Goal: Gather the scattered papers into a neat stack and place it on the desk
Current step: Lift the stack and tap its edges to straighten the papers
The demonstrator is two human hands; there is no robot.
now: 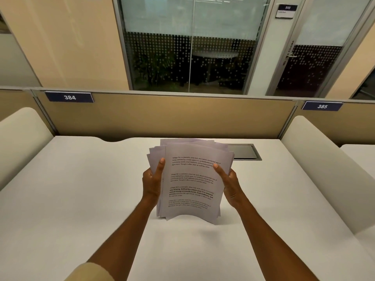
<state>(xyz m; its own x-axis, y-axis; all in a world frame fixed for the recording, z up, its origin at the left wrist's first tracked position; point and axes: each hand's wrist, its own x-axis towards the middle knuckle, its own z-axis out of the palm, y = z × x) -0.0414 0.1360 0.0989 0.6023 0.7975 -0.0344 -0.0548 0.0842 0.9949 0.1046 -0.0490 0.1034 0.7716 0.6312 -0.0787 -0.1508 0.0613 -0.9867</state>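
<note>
The papers (192, 179) are up off the desk (71, 189), held upright between both hands over its middle, printed side toward the person; the left hand (152, 182) clasps the left edge with its thumb laid on the front sheet, and the right hand (228, 184) clasps the right edge the same way, fingers hidden behind. No loose sheet shows anywhere else on the desk; the dark hatch (244, 152) sits just beyond the bundle on the far right.

The bundle looks gathered but not yet neat; corners fan out at the top left and along the far edge, and the bottom edge bows in a soft curve. I'd judge it light and floppy, the sheets slick against one another and quick to slide or crease; holding it by the two long sides, about midway up, seems the sound grip. Loosening that clasp a little and tapping the lower edge on the desk should square it before it is laid flat.
</note>
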